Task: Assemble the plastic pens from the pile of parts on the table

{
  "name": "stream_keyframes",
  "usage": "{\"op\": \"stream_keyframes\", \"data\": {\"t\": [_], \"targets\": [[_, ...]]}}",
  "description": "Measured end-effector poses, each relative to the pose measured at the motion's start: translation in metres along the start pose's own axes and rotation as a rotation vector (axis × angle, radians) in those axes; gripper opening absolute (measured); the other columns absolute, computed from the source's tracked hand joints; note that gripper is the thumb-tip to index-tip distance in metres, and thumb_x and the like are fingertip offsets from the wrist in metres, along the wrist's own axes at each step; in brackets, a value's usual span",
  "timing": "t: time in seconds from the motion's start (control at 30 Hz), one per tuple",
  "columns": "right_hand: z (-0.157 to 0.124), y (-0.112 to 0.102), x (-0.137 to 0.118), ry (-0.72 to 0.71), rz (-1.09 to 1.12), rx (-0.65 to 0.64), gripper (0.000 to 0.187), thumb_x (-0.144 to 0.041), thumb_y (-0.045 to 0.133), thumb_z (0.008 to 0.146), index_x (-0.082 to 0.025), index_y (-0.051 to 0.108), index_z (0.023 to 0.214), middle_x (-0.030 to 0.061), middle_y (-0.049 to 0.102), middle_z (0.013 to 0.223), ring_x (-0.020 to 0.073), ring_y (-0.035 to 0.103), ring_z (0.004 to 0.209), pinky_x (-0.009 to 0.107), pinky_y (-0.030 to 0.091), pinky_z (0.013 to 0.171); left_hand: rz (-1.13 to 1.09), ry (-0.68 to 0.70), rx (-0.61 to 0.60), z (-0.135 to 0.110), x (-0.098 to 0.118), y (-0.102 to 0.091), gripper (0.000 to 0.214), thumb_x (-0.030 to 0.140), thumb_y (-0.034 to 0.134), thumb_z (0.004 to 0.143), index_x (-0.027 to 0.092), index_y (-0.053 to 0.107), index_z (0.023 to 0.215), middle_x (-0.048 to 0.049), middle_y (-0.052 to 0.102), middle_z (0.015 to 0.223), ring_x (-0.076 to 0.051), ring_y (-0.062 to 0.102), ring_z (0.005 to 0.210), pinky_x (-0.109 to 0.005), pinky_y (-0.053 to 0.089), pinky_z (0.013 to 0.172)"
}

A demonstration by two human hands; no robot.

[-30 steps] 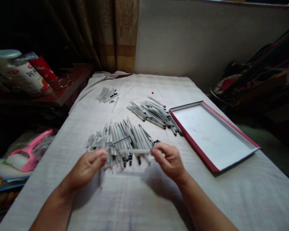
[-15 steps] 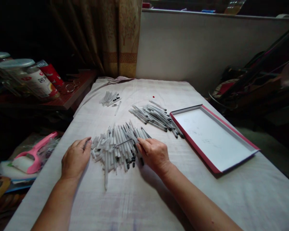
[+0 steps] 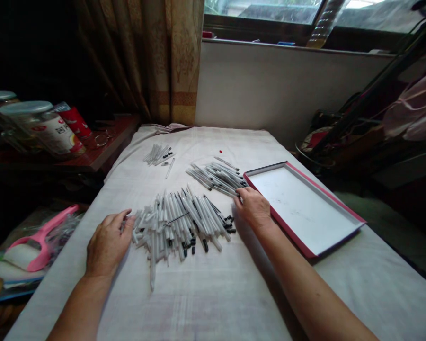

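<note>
My left hand (image 3: 106, 244) rests on the cloth at the left edge of a large pile of clear pen barrels (image 3: 177, 220). Its thumb and forefinger are apart, and nothing shows between them. To the right, my right hand (image 3: 253, 206) is at the near end of a second pile, of pens with black ends (image 3: 216, 176). Its fingers are curled together at the pen ends; what they pinch is hidden. Small black caps (image 3: 230, 225) lie at the large pile's right side, and a thin dark refill (image 3: 178, 218) lies across its top.
A shallow red-edged box lid (image 3: 305, 208) lies right of my right hand. A smaller group of clear pen parts (image 3: 156, 155) and a red bit (image 3: 220, 151) lie farther back. Jars (image 3: 46, 128) stand on the left side table; a pink-handled roller (image 3: 42, 241) is below it.
My right hand has moved from the large pile right and away to the pens with black ends, uncovering black caps. My left thumb and forefinger have spread slightly. The view has tilted up.
</note>
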State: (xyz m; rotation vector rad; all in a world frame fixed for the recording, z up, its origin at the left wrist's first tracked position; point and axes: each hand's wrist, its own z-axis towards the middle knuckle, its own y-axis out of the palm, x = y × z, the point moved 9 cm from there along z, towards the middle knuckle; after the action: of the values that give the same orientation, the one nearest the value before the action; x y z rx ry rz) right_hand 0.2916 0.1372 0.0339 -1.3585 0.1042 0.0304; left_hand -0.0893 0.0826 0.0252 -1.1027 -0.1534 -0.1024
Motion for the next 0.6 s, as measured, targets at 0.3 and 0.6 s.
{"op": "stream_keyframes", "data": {"t": [0.3,0.6], "targets": [[0.003,0.009,0.024,0.1,0.052,-0.012,0.023,-0.029,0.055,0.093,-0.02,0.074,0.101,0.0127,0.073,0.104,0.0257,0.069,0.087,0.032,0.048,0.067,-0.098,0.048,0.154,0.0,0.013,-0.011,0.033,0.039,0.041,0.098,0.022,0.066,0.112,-0.0087,0.07,0.099,-0.024,0.066,0.089,-0.036,0.051,0.078],[-0.047,-0.007,0.023,0.03,0.866,0.177,0.032,-0.042,0.052,0.09,-0.017,0.071,0.085,0.0071,0.071,0.077,0.02,0.065,0.071,0.028,0.048,0.062,-0.207,0.413,0.346,-0.025,0.091,-0.046,0.035,0.022,0.058,0.091,0.022,0.058,0.126,-0.0111,0.066,0.115,-0.025,0.062,0.11,-0.039,0.049,0.097]]}}
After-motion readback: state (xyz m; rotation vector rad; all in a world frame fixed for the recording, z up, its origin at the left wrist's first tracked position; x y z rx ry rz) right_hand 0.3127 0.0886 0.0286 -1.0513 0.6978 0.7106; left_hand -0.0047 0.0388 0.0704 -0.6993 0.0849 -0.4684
